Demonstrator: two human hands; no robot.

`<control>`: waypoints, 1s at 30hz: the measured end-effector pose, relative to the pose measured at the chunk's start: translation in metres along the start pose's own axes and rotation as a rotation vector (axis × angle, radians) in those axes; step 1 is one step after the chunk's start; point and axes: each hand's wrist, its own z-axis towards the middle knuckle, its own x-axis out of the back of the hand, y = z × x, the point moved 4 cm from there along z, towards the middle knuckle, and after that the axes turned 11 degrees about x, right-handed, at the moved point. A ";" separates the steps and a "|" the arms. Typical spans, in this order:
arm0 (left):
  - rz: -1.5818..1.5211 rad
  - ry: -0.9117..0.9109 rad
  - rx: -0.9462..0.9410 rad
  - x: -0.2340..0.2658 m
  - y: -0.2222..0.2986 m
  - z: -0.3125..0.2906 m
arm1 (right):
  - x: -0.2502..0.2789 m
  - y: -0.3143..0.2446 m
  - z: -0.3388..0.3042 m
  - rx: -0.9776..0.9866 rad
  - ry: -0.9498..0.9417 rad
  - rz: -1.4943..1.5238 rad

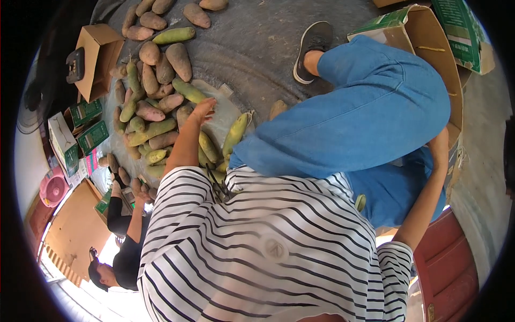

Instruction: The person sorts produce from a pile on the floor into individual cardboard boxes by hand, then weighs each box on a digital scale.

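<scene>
My left hand reaches over the pile, fingers stretched out and apart, with nothing visible in them. Just beyond its fingertips lies a long green radish. Another green radish, with a thin root at its tip, rests between that hand and my knee. Brownish-pink sweet potatoes and more green radishes are heaped to the left. My right hand hangs down past my bent knee, beside an open cardboard box; its fingers are hidden behind the leg.
A grey ground sheet lies under the pile. Small cartons and an open brown box stand left. Lower left, another person in black handles produce near a pink fan. A green carton stands far right.
</scene>
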 end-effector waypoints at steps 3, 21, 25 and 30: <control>-0.126 0.091 0.020 -0.021 0.000 0.020 | 0.001 0.002 -0.002 -0.024 0.017 0.035; -0.693 -0.022 0.328 0.045 -0.095 0.126 | 0.005 -0.029 0.009 0.057 0.065 0.033; 0.052 -0.115 0.285 -0.008 0.013 0.042 | 0.012 -0.027 -0.001 0.002 0.082 -0.039; -0.322 -0.001 -0.279 0.017 0.088 -0.051 | 0.008 -0.029 0.004 0.019 0.085 -0.031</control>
